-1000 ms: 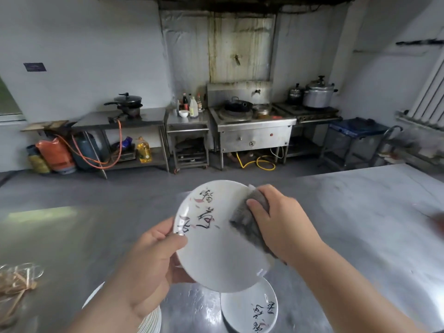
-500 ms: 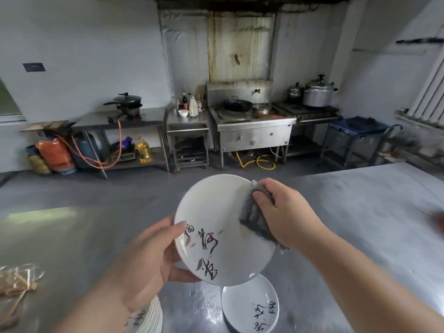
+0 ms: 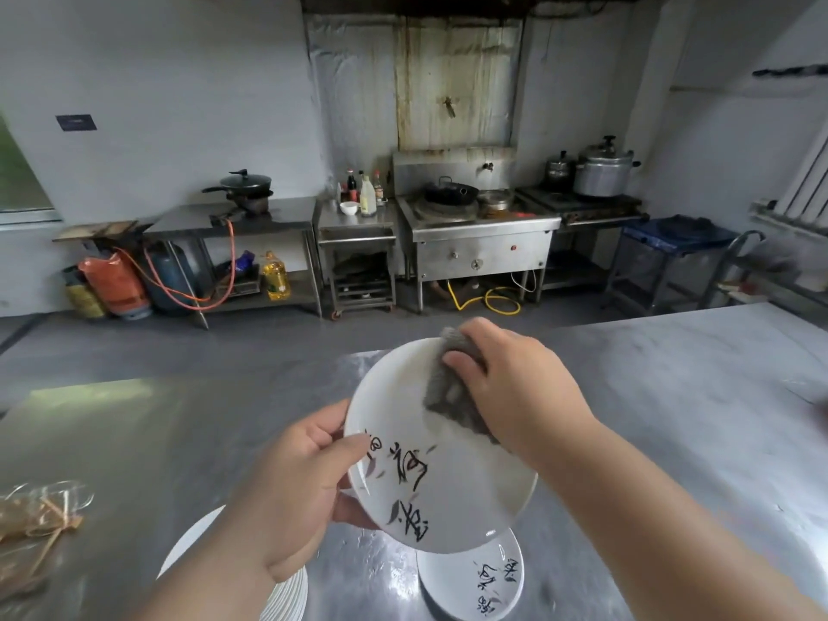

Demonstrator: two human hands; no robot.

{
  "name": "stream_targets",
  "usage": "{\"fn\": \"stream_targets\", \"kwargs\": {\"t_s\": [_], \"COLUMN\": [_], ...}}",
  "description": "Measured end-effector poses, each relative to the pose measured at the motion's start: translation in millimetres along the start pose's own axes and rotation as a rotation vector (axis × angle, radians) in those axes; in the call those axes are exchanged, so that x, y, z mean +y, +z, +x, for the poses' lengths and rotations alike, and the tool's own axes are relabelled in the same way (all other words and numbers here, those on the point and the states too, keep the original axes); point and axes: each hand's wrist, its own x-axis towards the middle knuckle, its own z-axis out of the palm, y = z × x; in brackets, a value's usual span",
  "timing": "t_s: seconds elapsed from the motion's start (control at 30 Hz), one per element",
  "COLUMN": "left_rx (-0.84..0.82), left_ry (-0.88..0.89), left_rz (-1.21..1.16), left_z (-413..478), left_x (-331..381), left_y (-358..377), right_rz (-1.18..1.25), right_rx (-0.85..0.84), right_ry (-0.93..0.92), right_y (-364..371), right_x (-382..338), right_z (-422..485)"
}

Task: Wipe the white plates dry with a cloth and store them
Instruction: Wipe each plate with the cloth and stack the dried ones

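A white plate (image 3: pixel 430 468), gripped at its rim by the left hand (image 3: pixel 295 490), was held above a steel counter (image 3: pixel 672 419) while the right hand (image 3: pixel 515 387) pressed a grey cloth (image 3: pixel 448 396) against it; a stove (image 3: pixel 479 230) stood behind.

Held plate (image 3: pixel 441 445): white with black calligraphy, tilting face-up, being gripped at its left rim.
Cloth (image 3: pixel 452 392): grey, crumpled, pressing on the held plate's upper right.
Second plate (image 3: pixel 470 584): lying flat on the steel counter (image 3: pixel 179 441), partly underneath.
Plate stack (image 3: pixel 286 598): sitting lower left.
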Motion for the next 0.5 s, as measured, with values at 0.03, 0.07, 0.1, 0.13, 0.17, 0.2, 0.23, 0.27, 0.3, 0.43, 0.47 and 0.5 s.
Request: {"fn": "stream_targets", "kwargs": {"t_s": [0.03,0.07,0.1,0.13,0.17,0.2,0.23,0.27,0.3,0.43,0.47,0.5], "left_rx": [0.038,0.071,0.104,0.136,0.157,0.16,0.151,0.133,0.112,0.098,0.113,0.129], "left_ry": [0.012,0.029,0.045,0.056,0.061,0.057,0.048,0.039,0.034,0.075,0.081,0.081], "left_rz": [-0.016,-0.035,-0.057,-0.076,-0.087,-0.094,-0.089,-0.068,-0.048,-0.063,-0.103,-0.154], "left_z": [-1,-2,-3,-4,-6,-6,-7,-8,-9,-9,-8,-7], "left_x": [-2,-4,-7,-10,-13,-16,-19,-22,-23,-19,-18,-18], "left_y": [-1,-1,1,3,5,7,9,9,9,11,11,11], "right_rz": [0.102,0.217,0.333,0.423,0.47,0.463,0.409,0.315,0.207,-0.034,-0.018,0.041], "right_rx": [0.02,0.045,0.065,0.076,0.079,0.073,0.068,0.059,0.056,0.047,0.048,0.056], "right_ry": [0.126,0.24,0.341,0.423,0.471,0.48,0.442,0.363,0.257,-0.083,-0.054,0.016], "right_y": [7,15,24,30,35,37,35,31,24,5,5,6], "right_x": [7,10,9,8,7,8,10,11,9,-8,-8,-6], "right_z": [-11,-25,-39,-50,-56,-57,-52,-45,-35,-1,2,2]}}
